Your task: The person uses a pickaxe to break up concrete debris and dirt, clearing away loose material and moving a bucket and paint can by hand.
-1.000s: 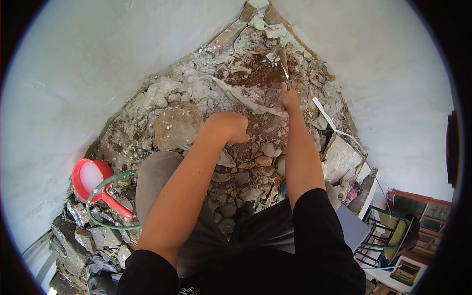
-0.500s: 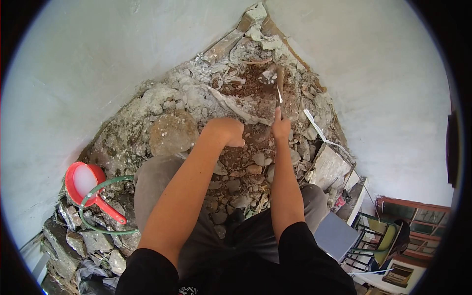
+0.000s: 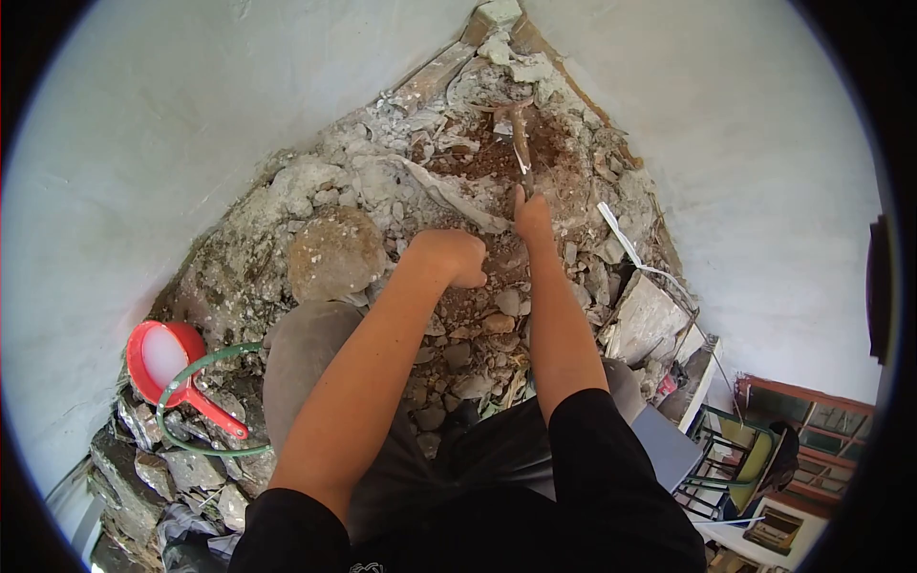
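My right hand (image 3: 534, 218) grips the wooden handle of a small hoe-like tool (image 3: 522, 143), whose metal head is partly hidden and low in the reddish-brown soil (image 3: 468, 164) near the corner. My thumb points along the handle. Lower and to the left, my left hand (image 3: 451, 258) is curled into a fist above the soil and small stones, and nothing sticks out of it. A large rounded stone (image 3: 336, 253) lies left of this fist. Between the hands and the dug soil runs a pale, ridge-like strip (image 3: 449, 194).
White walls (image 3: 239, 95) meet at the corner ahead. At left, a red dipper (image 3: 196, 339) holding whitish liquid sits on rubble beside a green hose (image 3: 205, 449). A broken slab (image 3: 645, 317) and white strip (image 3: 619, 234) lie at right. Chairs (image 3: 740, 454) stand lower right.
My right hand and the tool have moved slightly up and left, with the tool's head now lower in the soil and less blurred. My left fist has shifted a little to the right.
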`<state>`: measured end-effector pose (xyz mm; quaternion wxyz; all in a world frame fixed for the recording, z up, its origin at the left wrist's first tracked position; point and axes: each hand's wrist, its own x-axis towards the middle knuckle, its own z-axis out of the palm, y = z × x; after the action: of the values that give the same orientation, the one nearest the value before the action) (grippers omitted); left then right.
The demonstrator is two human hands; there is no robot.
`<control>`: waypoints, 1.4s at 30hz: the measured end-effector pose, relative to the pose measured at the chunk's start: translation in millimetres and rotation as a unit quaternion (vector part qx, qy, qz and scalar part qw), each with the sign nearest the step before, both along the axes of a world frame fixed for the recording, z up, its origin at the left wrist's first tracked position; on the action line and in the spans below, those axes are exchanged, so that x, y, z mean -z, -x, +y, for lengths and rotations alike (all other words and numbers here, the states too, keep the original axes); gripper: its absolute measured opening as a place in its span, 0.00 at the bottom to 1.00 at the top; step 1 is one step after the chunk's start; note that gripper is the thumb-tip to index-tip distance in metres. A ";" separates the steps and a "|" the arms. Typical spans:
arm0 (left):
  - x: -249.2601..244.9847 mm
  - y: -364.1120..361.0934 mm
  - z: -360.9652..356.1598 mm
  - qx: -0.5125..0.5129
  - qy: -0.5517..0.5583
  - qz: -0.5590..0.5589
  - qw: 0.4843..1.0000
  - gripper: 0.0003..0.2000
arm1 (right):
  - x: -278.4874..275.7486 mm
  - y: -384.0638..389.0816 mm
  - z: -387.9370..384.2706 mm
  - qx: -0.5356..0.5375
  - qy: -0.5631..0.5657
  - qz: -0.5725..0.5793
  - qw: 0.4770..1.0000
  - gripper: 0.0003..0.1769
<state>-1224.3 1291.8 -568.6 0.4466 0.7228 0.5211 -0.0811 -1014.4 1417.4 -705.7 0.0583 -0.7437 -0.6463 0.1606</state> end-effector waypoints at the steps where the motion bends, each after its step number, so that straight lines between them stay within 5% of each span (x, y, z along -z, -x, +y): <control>1: -5.2 1.8 0.2 0.003 0.008 0.006 1.000 0.19 | 3.6 4.7 5.4 0.009 0.001 0.007 1.000 0.35; 12: -1.0 16.8 -9.8 -0.020 -0.026 0.006 0.999 0.19 | -29.7 0.2 31.7 -0.006 0.032 -0.025 0.999 0.35; 15: -2.4 20.7 -10.3 -0.008 -0.004 0.013 1.000 0.20 | -63.7 6.4 -5.3 0.090 0.140 0.102 0.981 0.36; 18: 7.9 28.3 -7.4 -0.043 -0.039 0.000 0.998 0.18 | -50.9 -7.2 -34.6 0.049 0.069 0.047 0.995 0.38; 20: 6.0 34.0 -2.3 -0.025 0.033 0.040 0.998 0.21 | -25.0 -22.8 -33.7 0.027 -0.006 0.007 1.000 0.37; 23: 11.7 39.2 -0.8 -0.022 0.041 0.030 0.998 0.21 | -21.3 -37.8 -12.1 -0.125 -0.048 -0.076 0.988 0.30; 24: 9.7 38.2 -0.6 -0.022 0.042 0.030 0.998 0.21 | -65.1 -21.7 -9.2 -0.010 0.096 0.123 0.988 0.26; 25: 5.7 36.4 -0.9 -0.026 0.040 0.031 0.998 0.21 | -102.1 -6.1 -4.2 0.104 0.236 0.313 0.914 0.22; 27: 10.8 33.1 -4.1 -0.033 0.048 0.032 0.998 0.21 | -139.6 -3.3 22.4 0.145 0.275 0.441 0.842 0.18; 29: 22.9 25.1 -4.2 -0.038 -0.019 0.016 0.999 0.19 | -171.6 6.9 19.6 0.115 0.180 0.454 0.865 0.21; 33: 13.9 16.2 0.2 -0.018 0.003 0.019 1.000 0.20 | -150.0 1.9 19.9 0.079 0.034 0.418 0.904 0.21; 35: 13.2 10.0 4.4 -0.003 0.012 0.017 1.000 0.20 | -74.2 -23.7 32.5 0.025 -0.170 0.178 0.969 0.29; 37: 11.7 5.6 6.9 0.004 0.012 0.018 1.000 0.20 | -50.1 -27.9 11.3 0.074 -0.118 0.146 0.979 0.34; 39: 13.0 7.5 11.4 0.011 0.014 0.022 1.000 0.20 | -31.9 -33.7 1.5 0.134 0.075 0.270 0.950 0.32; 42: 23.4 -8.9 12.6 0.026 0.032 0.013 0.999 0.20 | -56.8 -37.3 16.0 0.125 0.133 0.224 0.957 0.33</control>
<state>-1215.4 1304.3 -592.0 0.4603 0.7205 0.5048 -0.1187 -977.1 1433.3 -648.9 0.1219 -0.7646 -0.4910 0.3993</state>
